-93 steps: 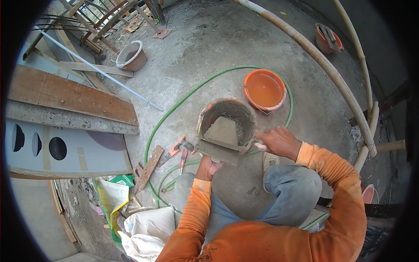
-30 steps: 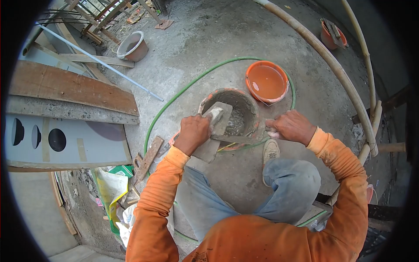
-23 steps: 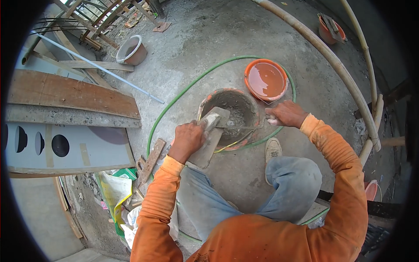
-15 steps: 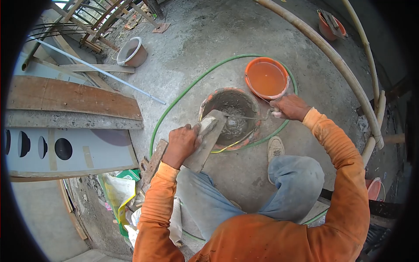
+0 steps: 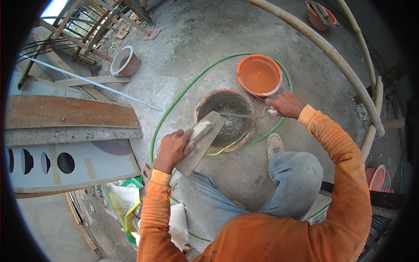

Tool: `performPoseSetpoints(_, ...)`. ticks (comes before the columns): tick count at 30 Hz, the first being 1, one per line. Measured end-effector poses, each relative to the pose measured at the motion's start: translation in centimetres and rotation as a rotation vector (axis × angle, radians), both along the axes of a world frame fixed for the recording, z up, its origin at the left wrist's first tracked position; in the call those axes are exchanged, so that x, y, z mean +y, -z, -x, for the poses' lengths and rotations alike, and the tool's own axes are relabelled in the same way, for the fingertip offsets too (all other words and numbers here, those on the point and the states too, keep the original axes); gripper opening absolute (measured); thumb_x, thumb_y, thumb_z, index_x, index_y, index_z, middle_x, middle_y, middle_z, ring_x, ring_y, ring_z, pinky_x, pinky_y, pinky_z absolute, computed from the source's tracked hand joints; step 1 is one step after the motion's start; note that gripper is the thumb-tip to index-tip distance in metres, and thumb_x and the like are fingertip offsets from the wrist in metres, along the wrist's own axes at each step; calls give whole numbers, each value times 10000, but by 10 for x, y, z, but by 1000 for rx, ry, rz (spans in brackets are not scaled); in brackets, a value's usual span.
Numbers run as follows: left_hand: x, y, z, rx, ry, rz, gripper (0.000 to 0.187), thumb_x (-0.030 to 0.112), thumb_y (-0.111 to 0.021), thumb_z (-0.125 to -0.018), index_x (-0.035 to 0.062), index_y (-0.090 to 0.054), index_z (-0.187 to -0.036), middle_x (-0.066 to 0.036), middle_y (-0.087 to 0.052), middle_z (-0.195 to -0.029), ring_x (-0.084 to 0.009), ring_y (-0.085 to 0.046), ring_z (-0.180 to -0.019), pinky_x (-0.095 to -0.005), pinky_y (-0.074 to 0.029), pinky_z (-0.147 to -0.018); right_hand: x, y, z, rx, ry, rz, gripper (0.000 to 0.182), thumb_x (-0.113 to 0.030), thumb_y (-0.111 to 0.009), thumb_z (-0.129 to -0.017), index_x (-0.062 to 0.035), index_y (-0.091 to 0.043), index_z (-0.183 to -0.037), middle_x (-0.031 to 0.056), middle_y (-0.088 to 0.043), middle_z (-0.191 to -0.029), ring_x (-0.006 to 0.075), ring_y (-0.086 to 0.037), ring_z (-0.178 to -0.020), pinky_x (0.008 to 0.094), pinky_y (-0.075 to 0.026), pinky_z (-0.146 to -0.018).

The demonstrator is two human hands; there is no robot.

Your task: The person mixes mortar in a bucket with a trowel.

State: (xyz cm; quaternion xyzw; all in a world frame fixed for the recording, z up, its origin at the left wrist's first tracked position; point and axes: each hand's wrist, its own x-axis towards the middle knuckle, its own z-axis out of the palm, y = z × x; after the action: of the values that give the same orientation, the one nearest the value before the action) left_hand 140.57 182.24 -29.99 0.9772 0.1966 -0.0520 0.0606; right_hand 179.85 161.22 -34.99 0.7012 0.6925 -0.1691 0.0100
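With the mortar bucket (image 5: 251, 133) taken as the dial's centre and twelve at the top of the view, wet grey mortar (image 5: 235, 126) is held inside it, and its orange rim is smeared with grey. At one o'clock, just beside it, an orange bucket (image 5: 241, 72) is filled with cloudy, orange-looking water. At ten o'clock, well apart, a pale bucket (image 5: 132, 67) is seen, its contents too unclear to be told. Between one and two, far off, boards (image 5: 322, 14) are laid across a red bucket (image 5: 315, 20). Near four, a pink bucket (image 5: 376, 178) is partly hidden by a sleeve (image 5: 349, 187).

White marks are borne by a green wrapper (image 5: 132, 182) towards eight o'clock, too small to be read; dark round shapes are shown on a pale panel (image 5: 83, 153) between eight and nine.

At eight o'clock the float (image 5: 203, 146) is gripped by its pale handle in the left hand (image 5: 174, 148), fingers clamped; its upper end is held over the mortar bucket's near-left side. Between two and three, the trowel (image 5: 242, 115) is clasped by the curled fingers of the right hand (image 5: 286, 105), its metal being reached across the mortar towards the float; whether they touch cannot be told.
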Motion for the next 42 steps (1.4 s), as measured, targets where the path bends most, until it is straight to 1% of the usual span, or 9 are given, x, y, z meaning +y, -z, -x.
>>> performPoseSetpoints(3, -2, -3, 7, 22, -26, 21, 461, 319, -674, -875, 104, -630, -1279, -119, -618, -897, -327, -655, -814, -447, -512, -716, -2, 0, 6, 35, 76, 0, 315, -359, -651, -928, -63, -566, -999, 192, -656, -757, 419, -655, -768, 544, -479, -711)
performPoseSetpoints(6, -8, -1, -3, 30, -35, 0, 443, 317, -681, -868, 100, -634, -1251, -120, -625, -897, -322, -665, -830, -447, -523, -712, 2, -6, 41, 270, 146, 91, 407, -373, -625, -948, -34, -630, -1174, 247, -693, -877, 448, -664, -876, 550, -485, -792)
performPoseSetpoints(11, -14, 4, -20, 21, -4, -26, 410, 313, -694, -853, 93, -645, -1195, -121, -633, -894, -316, -673, -846, -449, -533, -702, 10, 14, 69, 446, 173, 102, 461, -380, -607, -964, -7, -615, -1234, 254, -693, -1001, 452, -657, -961, 537, -487, -848)
performPoseSetpoints(16, -16, 10, -19, -3, 83, -56, 384, 309, -692, -855, 93, -633, -1167, -121, -629, -875, -315, -671, -835, -445, -532, -694, 12, 20, 64, 137, 184, 83, 397, -358, -590, -975, -37, -619, -1207, 217, -703, -971, 419, -670, -947, 539, -502, -830)
performPoseSetpoints(23, -14, 6, -15, 0, 38, -45, 352, 306, -691, -854, 90, -627, -1124, -116, -621, -861, -313, -670, -831, -450, -531, -697, 6, 10, 73, 201, 268, 27, 323, -342, -600, -966, -50, -608, -1104, 189, -702, -910, 414, -674, -912, 541, -502, -813)
performPoseSetpoints(25, -14, 6, -19, 6, 38, -37, 355, 308, -688, -857, 91, -628, -1132, -118, -621, -865, -313, -671, -830, -452, -531, -704, 9, 1, 80, 200, 191, 42, 318, -347, -601, -964, -47, -606, -1068, 188, -702, -908, 409, -675, -907, 537, -502, -816)
performPoseSetpoints(32, -17, 14, -7, -49, 42, 10, 342, 306, -665, -883, 92, -626, -1147, -125, -623, -885, -315, -668, -857, -451, -530, -723, 16, 20, 54, 86, 294, 37, 310, -354, -607, -960, -65, -625, -1070, 185, -705, -929, 392, -681, -898, 519, -509, -807)
performPoseSetpoints(38, -12, 10, -13, -34, 40, 26, 353, 299, -657, -891, 87, -627, -1172, -130, -620, -906, -331, -659, -849, -456, -520, -729, 13, -5, 65, 73, 150, 33, 314, -355, -614, -952, -63, -646, -1064, 169, -709, -858, 378, -691, -854, 518, -516, -792)
performPoseSetpoints(42, -13, 9, -5, -73, -28, 87, 371, 307, -659, -895, 86, -637, -1193, -142, -631, -942, -351, -654, -849, -464, -511, -741, 12, 33, 43, 29, 196, -57, 311, -349, -622, -950, -51, -642, -1033, 178, -707, -865, 391, -689, -868, 523, -509, -795)
